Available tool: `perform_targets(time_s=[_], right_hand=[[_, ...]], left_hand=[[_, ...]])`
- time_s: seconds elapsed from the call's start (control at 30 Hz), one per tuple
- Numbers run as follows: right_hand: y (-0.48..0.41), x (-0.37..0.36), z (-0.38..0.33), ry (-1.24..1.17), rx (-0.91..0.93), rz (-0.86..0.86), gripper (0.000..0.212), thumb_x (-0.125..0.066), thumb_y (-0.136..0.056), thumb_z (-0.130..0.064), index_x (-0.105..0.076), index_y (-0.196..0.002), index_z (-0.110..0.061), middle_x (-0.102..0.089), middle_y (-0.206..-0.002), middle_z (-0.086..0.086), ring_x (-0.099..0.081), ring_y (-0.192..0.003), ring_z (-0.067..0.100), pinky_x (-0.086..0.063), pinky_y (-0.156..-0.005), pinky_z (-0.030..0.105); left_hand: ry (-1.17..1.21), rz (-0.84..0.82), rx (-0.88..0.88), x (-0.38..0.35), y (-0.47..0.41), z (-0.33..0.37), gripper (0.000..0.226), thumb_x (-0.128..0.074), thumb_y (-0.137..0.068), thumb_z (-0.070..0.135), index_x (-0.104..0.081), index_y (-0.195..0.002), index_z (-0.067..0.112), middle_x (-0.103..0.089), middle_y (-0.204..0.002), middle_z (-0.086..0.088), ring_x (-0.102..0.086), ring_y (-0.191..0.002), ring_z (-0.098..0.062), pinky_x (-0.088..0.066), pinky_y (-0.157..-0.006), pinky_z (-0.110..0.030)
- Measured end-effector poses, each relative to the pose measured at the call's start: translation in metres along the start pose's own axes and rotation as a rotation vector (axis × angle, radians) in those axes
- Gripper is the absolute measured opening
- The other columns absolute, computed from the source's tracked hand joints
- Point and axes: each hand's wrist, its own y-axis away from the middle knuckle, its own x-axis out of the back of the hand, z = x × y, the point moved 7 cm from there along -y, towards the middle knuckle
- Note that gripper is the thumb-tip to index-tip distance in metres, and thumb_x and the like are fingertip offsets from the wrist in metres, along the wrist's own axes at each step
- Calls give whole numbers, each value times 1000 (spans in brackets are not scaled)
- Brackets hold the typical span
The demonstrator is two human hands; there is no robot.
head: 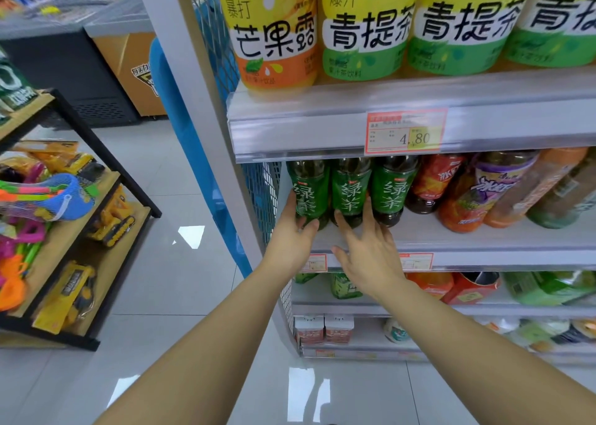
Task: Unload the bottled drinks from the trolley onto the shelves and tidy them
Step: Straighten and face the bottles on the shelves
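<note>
Indoors, a grey shelf [451, 236] rises from pale floor tiles [180, 295]. The left hand [295, 231] grips the leftmost bottle [309, 186] at its twelve o'clock. The right hand [367, 253], fingers straight, touches the middle bottle [350, 189] at eleven.

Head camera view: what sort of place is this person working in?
Most likely a supermarket or convenience store. Green tea bottles line a shelf, a price tag reading 4.80 sits above them, and a toy rack stands across the aisle.
</note>
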Motion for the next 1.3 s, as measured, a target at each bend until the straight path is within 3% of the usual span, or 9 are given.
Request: perform_targets(time_s=[0.1, 0.2, 0.3, 0.4, 0.53, 0.83, 1.0, 1.2, 1.3], right_hand=[[1, 4, -2, -43, 13, -57, 64, -55, -89, -38, -29, -145, -25, -7, -153, 27, -34, -132, 42, -33, -105, 46], [5, 27, 3, -173, 39, 80, 52, -63, -83, -22, -49, -133, -20, -38, -143, 18, -48, -119, 37, -43, -92, 42], [13, 55, 34, -435, -159, 332, 31, -65, -79, -8, -61, -110, -10, -54, -116, 9, -56, -102, 26, -42, -83, 28], [8, 56, 71, -715, -435, 424, 44, -67, -80, -9, -48, -120, -6, -51, -118, 11, -54, -105, 25, -45, -89, 34], [-12, 38, 82, -861, -472, 255, 66, -69, -80, -11, -36, -137, -10, -53, -133, 7, -50, -121, 23, -40, -93, 27], [-18, 28, 85, -789, -500, 281, 49, -66, -83, -10, -45, -127, -9, -62, -117, 10, -57, -107, 29, -41, -79, 28], [-17, 26, 82, -694, -471, 280, 50, -61, -86, -13, -41, -132, -9, -59, -120, 12, -56, -105, 30, -34, -72, 23], [3, 40, 70, -724, -386, 278, 58, -61, -84, -11, -39, -137, -11, -51, -133, 6, -46, -123, 20, -40, -102, 33], [40, 43, 55, -637, -285, 253, 44, -56, -88, -10, -46, -131, -13, -50, -122, -3, -45, -116, 12, -35, -100, 26]], left_hand=[[-13, 15, 5, 2, -2, 4, 60, -45, -97, 7, -17, -148, 23, -50, -132, 1, -44, -115, -5, -33, -76, -1], [-49, 94, 11, 8, -6, 3, 64, -50, -94, 6, -19, -148, 19, -43, -135, 6, -43, -116, -7, -35, -81, 1], [-110, 179, 30, 14, -20, -7, 69, -60, -89, 13, -23, -147, 20, -40, -145, -2, -43, -129, -23, -39, -104, -31], [-145, 193, 22, 8, -31, -14, 61, -64, -86, 12, -36, -140, 17, -51, -136, -3, -50, -122, -24, -41, -101, -34], [-173, 282, -3, 7, -39, -18, 60, -67, -83, 12, -41, -137, 12, -55, -129, -9, -54, -115, -26, -45, -98, -39], [-94, 395, -16, 4, -41, -24, 64, -75, -77, 18, -42, -131, 18, -53, -124, -6, -57, -107, -22, -49, -83, -35], [-154, 461, 7, 3, -36, -24, 64, -73, -79, 26, -39, -133, 20, -49, -128, -5, -55, -109, -23, -40, -73, -30], [-70, 423, -72, -3, -19, -20, 76, -71, -82, 18, -27, -144, 18, -36, -136, -8, -44, -122, -19, -36, -91, -22], [-156, 406, -182, -10, 13, -24, 63, -61, -87, 12, -31, -142, 19, -35, -136, -4, -39, -118, -6, -32, -95, -15]])
